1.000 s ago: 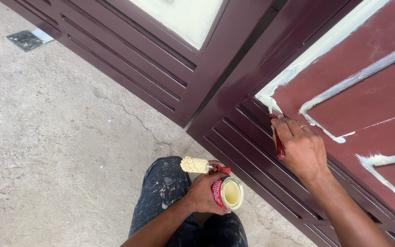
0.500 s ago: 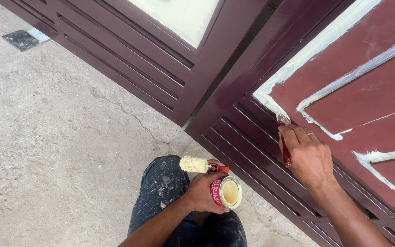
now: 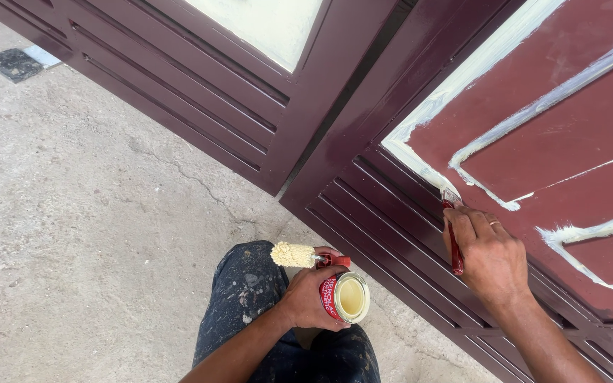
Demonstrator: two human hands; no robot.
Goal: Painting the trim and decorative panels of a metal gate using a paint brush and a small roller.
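Gripping a red paint tin (image 3: 344, 298) and a small cream roller (image 3: 294, 254), the left hand (image 3: 309, 298) hung above a paint-flecked knee (image 3: 244, 291) | right hand (image 3: 491, 255) closed round a red-handled brush (image 3: 454, 234), bristles touching the maroon door panel (image 3: 576, 142) | concrete floor (image 3: 86, 213) beyond

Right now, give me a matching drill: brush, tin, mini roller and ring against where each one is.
Things:
1. brush
2. tin
3. roller
4. ring

Places:
A. in the left hand, open top showing cream paint
B. on a right-hand finger
C. in the right hand, tip at the panel's cream edge
D. held with the tin, pointing left

Pairs: 1-C, 2-A, 3-D, 4-B
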